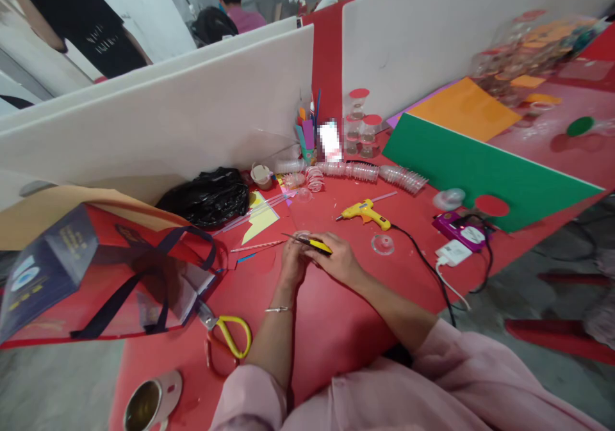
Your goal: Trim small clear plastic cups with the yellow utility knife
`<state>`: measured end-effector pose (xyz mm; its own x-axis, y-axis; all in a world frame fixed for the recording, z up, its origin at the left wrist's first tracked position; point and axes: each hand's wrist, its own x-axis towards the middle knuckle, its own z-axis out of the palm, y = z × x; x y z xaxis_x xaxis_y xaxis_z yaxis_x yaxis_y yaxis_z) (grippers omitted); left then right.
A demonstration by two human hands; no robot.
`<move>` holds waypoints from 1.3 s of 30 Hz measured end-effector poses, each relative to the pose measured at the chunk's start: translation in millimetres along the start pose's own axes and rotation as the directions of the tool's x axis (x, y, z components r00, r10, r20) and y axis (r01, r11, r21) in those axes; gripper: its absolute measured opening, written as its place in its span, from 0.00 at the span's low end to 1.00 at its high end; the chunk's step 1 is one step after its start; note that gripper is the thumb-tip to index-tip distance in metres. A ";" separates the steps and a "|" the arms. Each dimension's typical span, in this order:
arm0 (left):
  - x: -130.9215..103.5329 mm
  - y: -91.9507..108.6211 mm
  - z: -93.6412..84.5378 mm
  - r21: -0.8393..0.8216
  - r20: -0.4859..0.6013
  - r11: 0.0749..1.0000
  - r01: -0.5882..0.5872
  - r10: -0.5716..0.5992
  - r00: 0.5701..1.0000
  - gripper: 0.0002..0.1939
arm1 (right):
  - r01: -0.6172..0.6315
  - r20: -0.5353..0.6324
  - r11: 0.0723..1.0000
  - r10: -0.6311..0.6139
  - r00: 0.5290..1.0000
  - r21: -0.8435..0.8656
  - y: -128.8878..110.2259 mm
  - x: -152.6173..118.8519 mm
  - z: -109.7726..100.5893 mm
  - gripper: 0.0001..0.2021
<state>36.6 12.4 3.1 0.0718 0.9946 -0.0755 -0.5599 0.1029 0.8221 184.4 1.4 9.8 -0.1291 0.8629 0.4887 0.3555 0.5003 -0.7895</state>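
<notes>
My right hand (337, 258) is closed round a yellow-and-black utility knife (319, 246). Its thin dark tip points left, across the fingers of my left hand (294, 259). The left hand is curled close against the right, and a small round clear plastic piece (302, 234) shows at its fingertips, partly hidden by the knife. Right of the hands lies a yellow glue gun (365, 213) with a clear stick in its back. A clear plastic dome (383, 244) sits below the gun. To the left are a red-and-white striped straw (257, 246) and yellow paper (261, 218).
Scissors (234, 338) and a mug (154, 400) of liquid stand left of my forearm. A big bag (129, 271) and black plastic bag (209, 195) lie left. Stacked clear cups (362, 171) line the back. Cords run from a purple power strip (459, 229). Other people are beyond the partition.
</notes>
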 end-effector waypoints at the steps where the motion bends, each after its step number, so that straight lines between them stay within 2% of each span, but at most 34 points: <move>1: 0.1 -0.2 -0.3 0.005 0.017 1.000 0.014 -0.014 1.000 0.19 | -0.019 -0.008 1.000 0.019 1.000 0.005 0.1 0.1 0.3 0.19; 4: -0.4 0.5 -0.8 0.016 0.069 0.999 0.050 -0.051 0.996 0.21 | -0.103 -0.017 0.994 0.104 0.994 0.021 1.3 1.1 0.3 0.16; 9: -1.2 5.4 2.2 0.019 0.007 0.999 0.027 -0.027 1.000 0.26 | -0.234 0.074 0.965 0.226 0.971 0.120 -3.0 4.8 -4.8 0.17; 15: -0.6 8.7 4.7 -0.009 -0.027 1.000 -0.017 0.017 1.000 0.24 | -0.195 0.146 0.959 0.167 0.975 0.207 -14.5 7.5 -12.4 0.16; 22: -2.6 8.8 5.4 0.032 -0.056 0.999 0.015 -0.013 0.998 0.26 | -0.206 0.050 0.967 0.201 0.978 0.152 -2.7 5.4 -4.4 0.19; 29: 0.7 6.4 1.3 0.071 -0.043 0.997 -0.027 0.030 0.999 0.19 | -0.215 0.081 0.953 0.203 0.976 0.213 -4.6 6.7 -5.9 0.21; 32: -0.5 9.5 -0.7 0.031 -0.012 0.999 -0.013 0.013 1.000 0.21 | -0.260 0.110 0.933 0.239 0.965 0.249 -6.2 5.9 -5.5 0.21; 35: -1.7 11.8 -3.5 -0.011 0.076 0.999 0.043 -0.042 0.996 0.21 | -0.307 0.149 0.908 0.275 0.950 0.284 -7.3 5.6 -4.6 0.21; 39: -2.4 9.7 -5.3 -0.047 0.149 0.995 0.088 -0.080 0.986 0.20 | -0.311 0.130 0.891 0.283 0.950 0.330 -9.5 7.5 -5.6 0.20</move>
<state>26.6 11.1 8.2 0.2388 0.9694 -0.0564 -0.5895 0.1909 0.7849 185.3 2.7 23.1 -0.1426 0.9708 0.1928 0.0510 0.2017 -0.9781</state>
